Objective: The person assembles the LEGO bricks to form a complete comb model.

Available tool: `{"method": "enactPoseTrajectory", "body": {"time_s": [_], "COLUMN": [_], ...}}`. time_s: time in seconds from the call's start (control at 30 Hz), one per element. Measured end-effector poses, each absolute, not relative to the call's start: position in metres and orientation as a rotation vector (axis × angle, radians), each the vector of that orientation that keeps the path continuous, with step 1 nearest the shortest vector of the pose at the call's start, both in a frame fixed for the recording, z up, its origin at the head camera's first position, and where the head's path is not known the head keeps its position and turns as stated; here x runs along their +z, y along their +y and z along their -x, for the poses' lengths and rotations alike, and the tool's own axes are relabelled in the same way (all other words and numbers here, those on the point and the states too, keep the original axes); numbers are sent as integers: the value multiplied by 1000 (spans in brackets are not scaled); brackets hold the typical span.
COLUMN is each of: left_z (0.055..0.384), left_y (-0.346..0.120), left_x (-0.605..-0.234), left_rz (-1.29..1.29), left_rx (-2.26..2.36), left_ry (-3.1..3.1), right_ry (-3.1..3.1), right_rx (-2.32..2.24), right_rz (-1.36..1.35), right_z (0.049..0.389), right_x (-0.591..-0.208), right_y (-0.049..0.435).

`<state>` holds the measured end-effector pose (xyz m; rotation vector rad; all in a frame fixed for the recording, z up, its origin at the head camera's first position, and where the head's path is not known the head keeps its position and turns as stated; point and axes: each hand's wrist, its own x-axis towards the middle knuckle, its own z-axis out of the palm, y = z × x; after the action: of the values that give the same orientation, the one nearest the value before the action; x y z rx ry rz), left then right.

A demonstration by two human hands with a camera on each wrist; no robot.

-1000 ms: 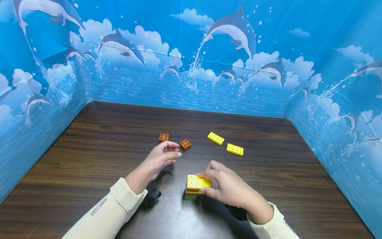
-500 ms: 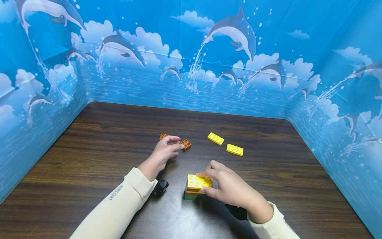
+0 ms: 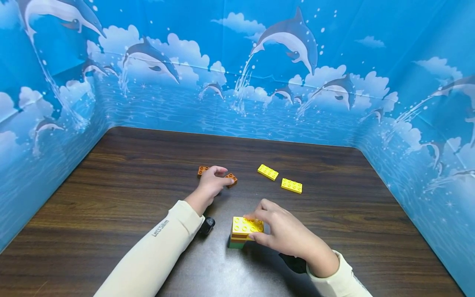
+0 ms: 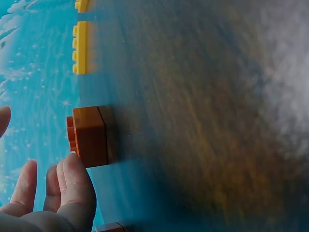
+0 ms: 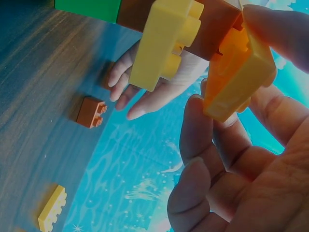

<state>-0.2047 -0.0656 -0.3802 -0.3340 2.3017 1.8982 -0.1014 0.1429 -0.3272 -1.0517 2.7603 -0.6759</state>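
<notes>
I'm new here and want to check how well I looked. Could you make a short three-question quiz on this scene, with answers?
1. Count: how many flat yellow rectangular plastic bricks lie loose on the dark wood-grain table?
2. True or false: the right hand pinches the lowest brick of the multicoloured plastic-brick stack.
3. Pick one: which is the left hand nearest?
A) the loose yellow bricks
B) the two small square brown plastic bricks
C) the stack's green base

Key:
1. Two.
2. False: it pinches the yellow top brick.
3. B.
</notes>
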Motion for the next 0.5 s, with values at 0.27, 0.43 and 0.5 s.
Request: {"method": "enactPoseTrajectory", "body": {"time_s": [0.27,0.43,0.5], "left_z": [210,215,216], "left_y": [-65,-67,-67], "left_x": [-385,-387,-388], "left_rz": [318,303,290], "left_rx": [1854,1795,1773], "left_ry": [2392,2412,2408], "right_ry": [2766,2764,2764], "right_rx": [-659,-655,-655], "right_rz": [1056,1053,1051], "right_z": [102,102,102], "right_x": [-327,-326,-326], "right_y": [142,142,142]}}
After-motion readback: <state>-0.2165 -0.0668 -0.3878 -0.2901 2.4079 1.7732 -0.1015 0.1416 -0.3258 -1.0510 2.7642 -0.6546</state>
